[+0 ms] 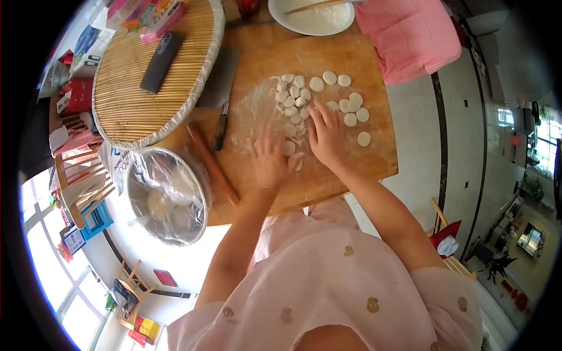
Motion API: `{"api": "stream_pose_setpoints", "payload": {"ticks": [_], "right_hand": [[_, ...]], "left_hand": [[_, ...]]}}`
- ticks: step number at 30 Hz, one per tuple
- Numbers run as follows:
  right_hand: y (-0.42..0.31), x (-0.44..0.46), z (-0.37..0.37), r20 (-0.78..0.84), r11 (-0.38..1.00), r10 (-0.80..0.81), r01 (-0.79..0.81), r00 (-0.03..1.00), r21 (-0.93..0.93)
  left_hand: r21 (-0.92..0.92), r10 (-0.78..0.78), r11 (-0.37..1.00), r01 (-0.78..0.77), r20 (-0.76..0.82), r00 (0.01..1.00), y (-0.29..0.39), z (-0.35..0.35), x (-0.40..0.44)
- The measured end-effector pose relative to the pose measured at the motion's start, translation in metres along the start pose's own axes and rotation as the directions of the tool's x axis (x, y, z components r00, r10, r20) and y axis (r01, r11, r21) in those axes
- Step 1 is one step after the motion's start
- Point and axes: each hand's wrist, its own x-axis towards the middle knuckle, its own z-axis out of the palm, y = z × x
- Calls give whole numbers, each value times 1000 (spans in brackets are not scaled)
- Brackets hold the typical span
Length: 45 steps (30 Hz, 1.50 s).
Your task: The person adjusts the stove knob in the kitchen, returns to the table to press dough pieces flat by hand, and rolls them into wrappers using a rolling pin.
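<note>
Many small dough pieces (294,92) lie bunched together on the wooden counter (316,55), just beyond the hands, on a dusting of flour. Flattened dough rounds (355,100) are spread to the right of the bunch, some overlapping, others apart. The right hand (326,128) is open, fingers stretched toward the far side, their tips at the near right edge of the bunch; whether it pinches a piece, I cannot tell. The left hand (270,159) is open too, palm down with its fingers spread, and a dough disc (288,148) lies just beside it, between the two hands. To the left, a wooden rolling pin (213,167) slants across the counter, with a cleaver (219,126) past it, its dark handle pointing toward the near side. Left of the rolling pin is a metal bowl (207,202) covered in clear plastic. Farther left, a round bamboo tray (123,96) carries a dark bar-shaped object (161,63) and a pink package (146,16). At the far side is a white bowl (310,33) of flour, with a pink cushion (407,38) to its right.
</note>
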Motion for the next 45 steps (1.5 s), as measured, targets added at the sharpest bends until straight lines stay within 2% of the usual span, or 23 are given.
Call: {"api": "stream_pose_setpoints", "payload": {"ticks": [2,5,8,11,14,17,20,23,26,29,32,35,38,41,45], "right_hand": [[-5,15,6,-27,1000,3,-2,1000,8],[-12,20,25,-67,980,121,-109,990,165],[-18,11,38,-149,982,138,-116,979,151],[-21,4,33,-162,998,43,-35,986,51],[-27,6,36,-176,990,109,-91,978,109],[-23,13,42,-152,987,99,-77,983,141],[-6,5,36,-67,989,103,-95,992,116],[7,-20,23,-110,1000,26,-26,994,7],[-10,-19,8,-100,984,173,-168,980,57],[-28,4,20,-193,965,263,-261,945,36],[-27,20,33,-90,951,308,-303,947,62],[-10,6,35,-88,979,200,-196,976,56],[1,-32,20,-125,991,87,-73,988,110],[3,-54,9,9,979,-89,86,996,185],[2,-66,-10,104,951,-40,6,994,309]], "left_hand": [[-37,-35,999,39,95,995,23,10,-1],[14,-37,999,36,113,993,25,27,-9],[202,55,976,-81,130,990,4,31,-19],[234,83,967,-104,97,992,-17,23,-39],[68,-119,990,124,-69,990,0,8,-41],[110,-152,982,153,-24,988,17,-3,-14],[82,-7,997,10,-43,999,6,6,8],[50,152,987,-150,-56,987,-20,21,26],[33,167,986,-165,-119,979,-22,16,27],[-56,-15,998,6,-165,986,-1,18,36],[49,-9,999,17,-173,985,-5,27,41],[83,91,993,-81,-118,989,-27,17,42],[2,134,991,-135,-147,980,-54,7,59],[32,110,994,-107,-139,984,-54,0,83],[58,-12,998,25,-203,979,-38,-17,65]]}}
